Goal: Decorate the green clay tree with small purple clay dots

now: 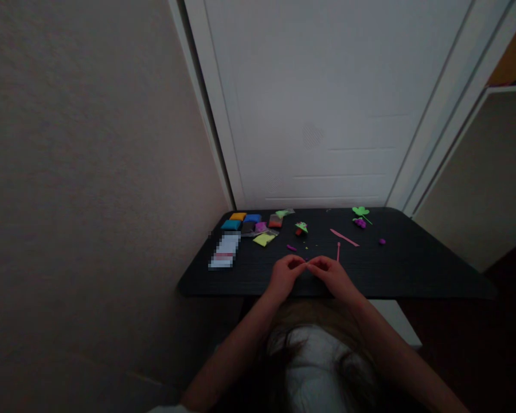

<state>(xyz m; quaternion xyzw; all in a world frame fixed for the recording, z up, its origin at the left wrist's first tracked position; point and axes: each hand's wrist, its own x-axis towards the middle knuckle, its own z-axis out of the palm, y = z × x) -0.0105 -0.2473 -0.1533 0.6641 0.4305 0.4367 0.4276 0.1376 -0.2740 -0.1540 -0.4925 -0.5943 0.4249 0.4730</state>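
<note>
My left hand (286, 275) and my right hand (332, 274) meet at the fingertips over the front part of the black table (395, 275). Both are closed in a pinch, and a tiny dark speck shows between the tips, too small to name. Just beyond the fingers lies a short purple clay strip (291, 248). Farther back stands a small clay shape with a green top and red base (301, 229). To the right are a thin pink modelling tool (338, 251) and a longer pink clay knife (344, 237).
Colourful clay packets, among them a blue one (253, 218) and a yellow one (265, 238), lie at the back left, near a blurred phone-like panel (226, 250). At right are a green clover shape (360, 211), a purple clay cluster (360, 223) and a purple lump (382, 241). A white door (327, 103) rises behind.
</note>
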